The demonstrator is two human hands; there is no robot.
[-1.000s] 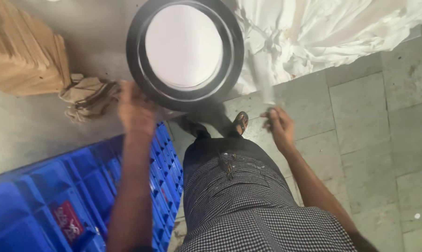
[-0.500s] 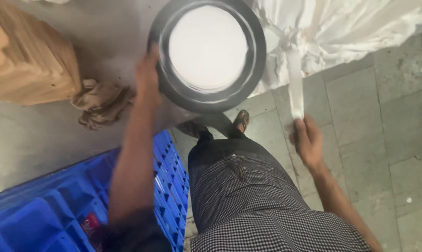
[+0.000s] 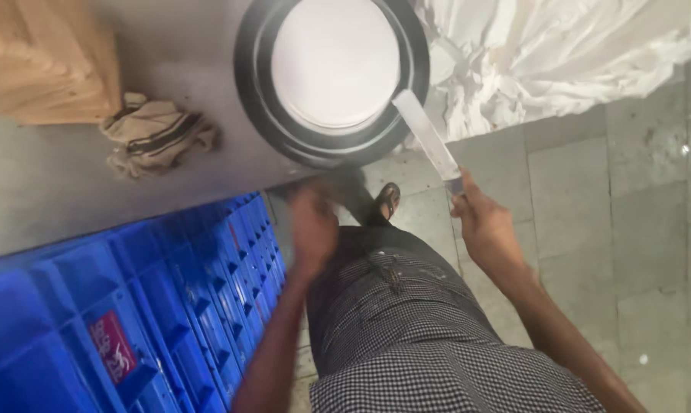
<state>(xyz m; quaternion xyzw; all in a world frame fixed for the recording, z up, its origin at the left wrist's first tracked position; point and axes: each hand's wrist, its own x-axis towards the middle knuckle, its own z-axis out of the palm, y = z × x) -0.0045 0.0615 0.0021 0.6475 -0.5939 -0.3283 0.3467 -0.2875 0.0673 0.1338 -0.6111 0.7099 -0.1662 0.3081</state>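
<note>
- Far to the left of both hands and beyond them, a stack of brown cardboard (image 3: pixel 51 57) sits on the grey steel counter (image 3: pixel 47 191).
- Just right of that stack, still left of the left hand and farther out, a crumpled striped cloth (image 3: pixel 156 131) lies on the counter.
- Below and to the left of the left hand, blue plastic crates (image 3: pixel 131 306) stand against the counter's near edge, close beside the left forearm.
- The left hand (image 3: pixel 313 229) hangs in the air just off the counter's near edge, blurred; whether it is open or closed cannot be told, and nothing shows in it.
- Beyond both hands, a round dark pan (image 3: pixel 331 80) with a flat white disc (image 3: pixel 335 61) filling its middle rests on the counter, its near rim overhanging the edge.
- Between the hands and lower, the person's checked trousers (image 3: pixel 414 329) and a sandalled foot (image 3: pixel 388 200) show over the tiled floor (image 3: pixel 636 229).
- The right hand (image 3: pixel 487 226) is closed around the handle end of a long flat blade (image 3: pixel 428 138); the blade slants up and left from the fist, its tip at the pan's right rim.
- Beyond the right hand, to its right, white crumpled sheeting (image 3: pixel 559 53) is piled up.
</note>
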